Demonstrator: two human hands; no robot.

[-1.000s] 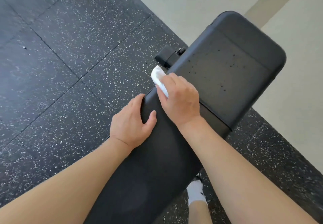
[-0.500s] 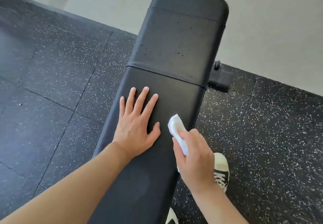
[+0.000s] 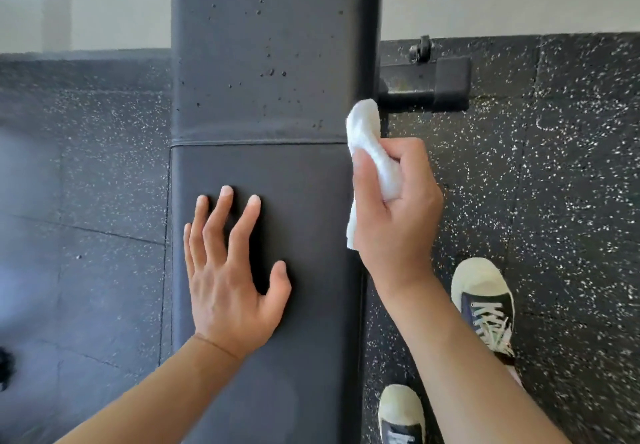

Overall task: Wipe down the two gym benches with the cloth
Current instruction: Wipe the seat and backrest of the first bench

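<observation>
A black padded gym bench (image 3: 270, 62) runs up the middle of the view, with a seam across it and small pits in its far pad. My left hand (image 3: 228, 277) lies flat on the near pad, fingers spread. My right hand (image 3: 394, 208) grips a bunched white cloth (image 3: 367, 142) against the bench's right side edge, close to the seam. Only this one bench shows.
A black metal foot bar (image 3: 429, 83) with a small wheel sticks out to the right of the bench. My two sneakers (image 3: 485, 305) stand on the speckled black rubber floor (image 3: 571, 201) on the right. A pale floor strip lies beyond the mat.
My right hand with the cloth has moved from the bench's left edge, across the top, to its right side edge. My left hand went from gripping the left edge to lying flat.
</observation>
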